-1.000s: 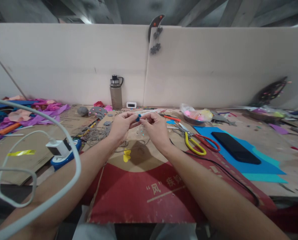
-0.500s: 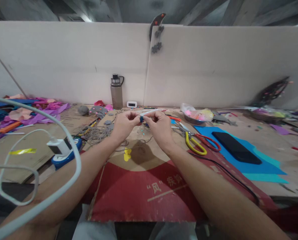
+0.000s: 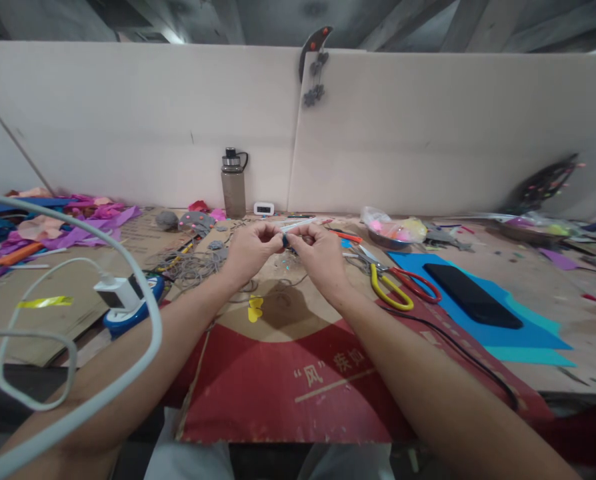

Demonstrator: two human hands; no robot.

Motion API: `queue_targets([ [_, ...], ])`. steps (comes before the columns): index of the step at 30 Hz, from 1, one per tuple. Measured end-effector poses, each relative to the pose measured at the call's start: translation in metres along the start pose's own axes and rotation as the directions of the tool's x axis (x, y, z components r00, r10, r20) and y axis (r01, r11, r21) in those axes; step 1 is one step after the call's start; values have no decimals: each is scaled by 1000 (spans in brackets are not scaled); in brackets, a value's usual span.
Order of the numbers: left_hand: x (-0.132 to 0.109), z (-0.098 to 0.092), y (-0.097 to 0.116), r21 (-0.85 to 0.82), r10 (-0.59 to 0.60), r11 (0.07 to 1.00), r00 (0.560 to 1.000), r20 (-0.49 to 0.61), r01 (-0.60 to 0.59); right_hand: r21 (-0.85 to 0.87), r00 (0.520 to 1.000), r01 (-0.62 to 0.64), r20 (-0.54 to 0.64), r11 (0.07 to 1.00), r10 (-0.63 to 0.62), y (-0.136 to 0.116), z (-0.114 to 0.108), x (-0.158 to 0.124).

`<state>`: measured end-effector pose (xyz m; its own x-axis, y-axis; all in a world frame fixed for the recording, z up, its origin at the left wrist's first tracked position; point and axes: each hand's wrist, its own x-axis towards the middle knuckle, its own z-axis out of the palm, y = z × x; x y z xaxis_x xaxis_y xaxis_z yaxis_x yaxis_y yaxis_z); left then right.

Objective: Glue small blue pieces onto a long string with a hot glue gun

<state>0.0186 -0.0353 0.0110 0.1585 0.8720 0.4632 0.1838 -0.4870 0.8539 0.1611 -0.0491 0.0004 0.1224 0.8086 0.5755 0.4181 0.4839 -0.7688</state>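
Head view, back board: pale partition point(image 3: 153, 127), upright behind the worktable.
Cardboard: a red and tan sheet point(image 3: 288, 400) on the table's near side, under both hands.
Blue sheets: the blue sheet point(image 3: 533, 329) lies at the right with a black slab point(image 3: 471, 295) on it.
String: a loose grey tangle point(image 3: 193, 268), beside the left hand, with strands on the cardboard.
Left hand point(image 3: 251, 250): thumb and fingers pinched on the blue piece.
Right hand point(image 3: 322, 257): pinched on the same piece from the other side — fingertips almost meeting.
Scissors point(image 3: 374, 277): right of the right hand, handles toward the person.
Yellow scrap point(image 3: 255, 309): flat on the cardboard, nearer the person.
Blue piece point(image 3: 285, 240): between both sets of fingertips, above the cardboard.
Blue piece, risk: a slackened pinch could drop it among the crumbs; pulling unevenly might crease or tear it.
Blue piece, direction: mostly covered by fingers — pointing and long axis cannot be told.
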Motion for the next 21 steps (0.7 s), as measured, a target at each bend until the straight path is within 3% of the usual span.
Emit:
queue_targets([
  [8,2,-3,-6,-13,39,999,997,72,-38,59,997,-42,60,997,39,5,4,2],
  [16,2,-5,2,-220,-56,971,986,158,90,92,984,-134,130,987,122,0,-3,5],
  [21,3,-5,-1,-124,-46,990,987,157,66,79,986,-99,142,992,87,2,-2,4],
])
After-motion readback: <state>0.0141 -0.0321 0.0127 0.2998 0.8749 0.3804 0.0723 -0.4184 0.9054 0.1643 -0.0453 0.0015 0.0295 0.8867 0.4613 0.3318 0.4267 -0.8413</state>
